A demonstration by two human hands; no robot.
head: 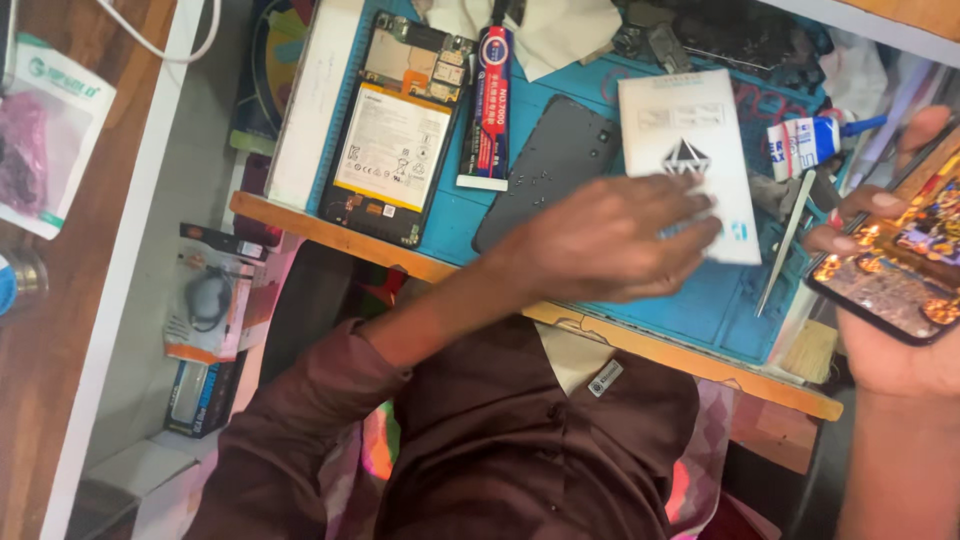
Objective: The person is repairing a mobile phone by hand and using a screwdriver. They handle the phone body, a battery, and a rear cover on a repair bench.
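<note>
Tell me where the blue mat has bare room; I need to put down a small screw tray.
Bare blue mat shows below the white card, between the left hand and the tweezers. A narrower strip lies under the glue tube, beside the opened phone. The mat's top edge and right side are crowded.

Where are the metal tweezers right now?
In the head view, the tweezers lie on the blue work mat at the right, just right of the white packet and left of the lit phone.

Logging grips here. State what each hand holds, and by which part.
The right hand cups a phone by its near end. The left hand lies over a white packet; it is blurred, so a grip cannot be told.
</note>
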